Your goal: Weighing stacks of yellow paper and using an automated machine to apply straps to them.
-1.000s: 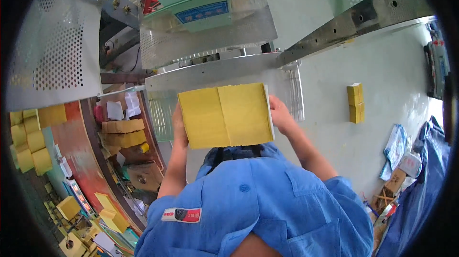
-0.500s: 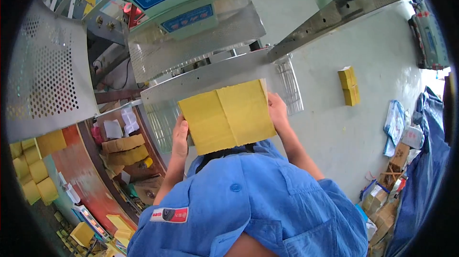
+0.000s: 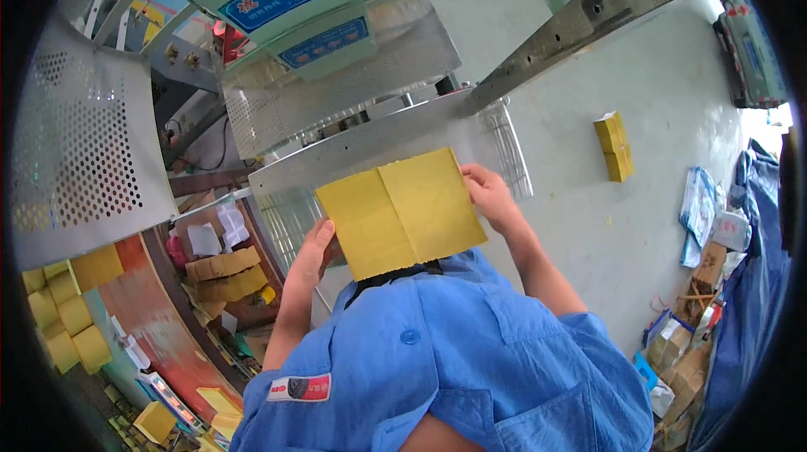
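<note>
In the middle of the frame one stack of yellow paper sheets (image 3: 402, 212) is held up flat toward the camera, a crease running down its middle. The left hand (image 3: 313, 252) grips its lower left edge, fingers curled behind the sheets and the thumb side showing. The right hand (image 3: 490, 195) clamps the upper right edge, fingers wrapped round the corner. Both forearms rise from the blue work shirt (image 3: 454, 368) that fills the lower centre of the frame.

Behind the stack, in the upper centre, stands one pale green machine (image 3: 294, 6) with two blue labels, above a perforated metal tray (image 3: 378, 137). One perforated metal guard (image 3: 80, 149) curves down the left of the frame. At the lower left edge lie five yellow bundles (image 3: 63, 317) in a column, with a sixth larger one just beside them. In the upper right, one small yellow block of two stacked bundles (image 3: 614, 146) sits alone on the grey floor (image 3: 639, 225). Cardboard boxes (image 3: 220, 275) lie left of centre, and scrap cartons (image 3: 685, 351) crowd the lower right
</note>
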`<state>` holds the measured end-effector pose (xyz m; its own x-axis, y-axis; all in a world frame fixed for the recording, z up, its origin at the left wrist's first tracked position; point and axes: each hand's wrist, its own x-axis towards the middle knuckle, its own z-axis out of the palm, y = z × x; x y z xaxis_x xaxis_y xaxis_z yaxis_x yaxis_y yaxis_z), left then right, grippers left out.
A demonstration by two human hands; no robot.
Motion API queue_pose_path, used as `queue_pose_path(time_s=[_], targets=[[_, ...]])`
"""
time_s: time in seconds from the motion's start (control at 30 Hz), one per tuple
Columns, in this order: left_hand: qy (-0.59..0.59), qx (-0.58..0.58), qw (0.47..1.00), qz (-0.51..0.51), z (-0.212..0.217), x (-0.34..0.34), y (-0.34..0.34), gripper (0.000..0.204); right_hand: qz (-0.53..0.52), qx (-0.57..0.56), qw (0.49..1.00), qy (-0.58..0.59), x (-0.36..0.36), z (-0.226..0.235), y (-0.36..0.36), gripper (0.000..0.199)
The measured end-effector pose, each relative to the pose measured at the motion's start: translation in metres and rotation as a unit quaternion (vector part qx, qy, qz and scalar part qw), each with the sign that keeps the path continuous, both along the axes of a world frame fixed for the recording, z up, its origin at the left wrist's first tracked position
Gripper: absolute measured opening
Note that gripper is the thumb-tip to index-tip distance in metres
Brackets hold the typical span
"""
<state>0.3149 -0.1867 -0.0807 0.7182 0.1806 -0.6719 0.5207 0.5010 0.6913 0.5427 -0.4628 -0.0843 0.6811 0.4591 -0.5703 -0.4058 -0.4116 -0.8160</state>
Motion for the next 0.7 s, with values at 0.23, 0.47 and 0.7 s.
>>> queue_pose_path(time_s=[0.23, 0.47, 0.7], targets=[[-0.029, 0.009, 1.0, 0.007, 0.014, 0.016, 0.002, 0.065, 0.009, 0.071, 0.988, -0.138, 0.017, 0.025, 0.025, 0.02], [-0.216, 0.054, 0.975, 0.004, 0.005, 0.061, -0.012, 0.086, -0.173, 0.334, 0.925, 0.049, 0.059, -0.004, 0.045, 0.026], [-0.198, 0.07, 0.978, 0.013, -0.007, 0.085, -0.033, 0.088, -0.264, 0.327, 0.907, 0.033, 0.061, -0.011, 0.043, 0.022]])
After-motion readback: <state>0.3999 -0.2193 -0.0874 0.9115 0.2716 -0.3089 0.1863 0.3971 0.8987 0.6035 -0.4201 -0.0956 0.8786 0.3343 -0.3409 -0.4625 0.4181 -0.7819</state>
